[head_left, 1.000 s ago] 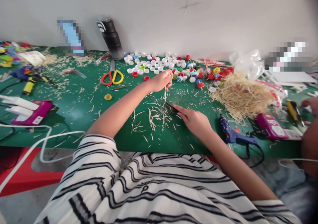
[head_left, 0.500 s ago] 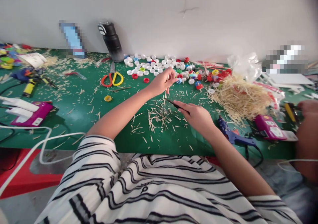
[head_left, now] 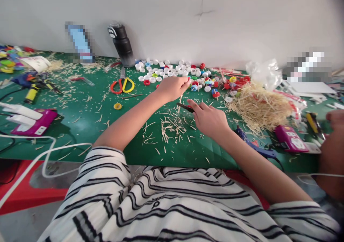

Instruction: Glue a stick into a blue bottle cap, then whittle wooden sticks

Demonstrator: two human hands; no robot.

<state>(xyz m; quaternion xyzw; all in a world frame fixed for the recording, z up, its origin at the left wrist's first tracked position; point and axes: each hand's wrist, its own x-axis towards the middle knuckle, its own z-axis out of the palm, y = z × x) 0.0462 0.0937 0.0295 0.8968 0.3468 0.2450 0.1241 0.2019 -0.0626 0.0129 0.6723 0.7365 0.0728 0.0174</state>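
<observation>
My left hand (head_left: 173,88) is closed in a pinch above the middle of the table. A thin pale wooden stick (head_left: 181,98) juts down from its fingers. My right hand (head_left: 211,119) grips a small dark knife (head_left: 185,107), its blade pointing left, close to the stick's lower end. I cannot tell whether blade and stick touch. Below both hands lies a scatter of curled wood shavings (head_left: 172,130). Just beyond my left hand spreads a group of mostly white bottle caps (head_left: 158,71), with some coloured ones.
Scissors (head_left: 122,85), a yellow cap (head_left: 117,106) and a black bottle (head_left: 122,47) are to the left. On the right are a heap of thin sticks (head_left: 260,107), a blue glue gun (head_left: 255,147) and a purple power strip (head_left: 290,138). A co-worker's arm (head_left: 333,149) reaches in far right.
My right hand has turned, its index finger lifting, and the knife has shifted slightly left. My left hand has rolled so its back faces up, still around the stick.
</observation>
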